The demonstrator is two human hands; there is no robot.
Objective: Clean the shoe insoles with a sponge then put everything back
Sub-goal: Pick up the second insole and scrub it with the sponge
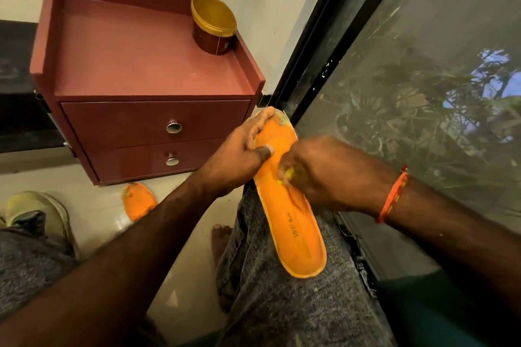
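Observation:
An orange insole (293,231) lies along my right thigh, toe end pointing away from me. My left hand (242,149) grips its toe end, thumb pressed on top and fingers round the edge. My right hand (318,169) is curled over the middle of the insole and holds a yellow sponge (289,175), of which only a small bit shows under the fingers. A second orange insole (138,200) lies on the floor below the cabinet. A pale green shoe (42,214) stands on the floor at the left.
A maroon two-drawer cabinet (146,87) stands against the wall, with an open gold-rimmed tub (214,25) on its top. A dark-framed window with mesh (423,93) runs along the right. My bare foot (221,239) rests on the pale tiled floor.

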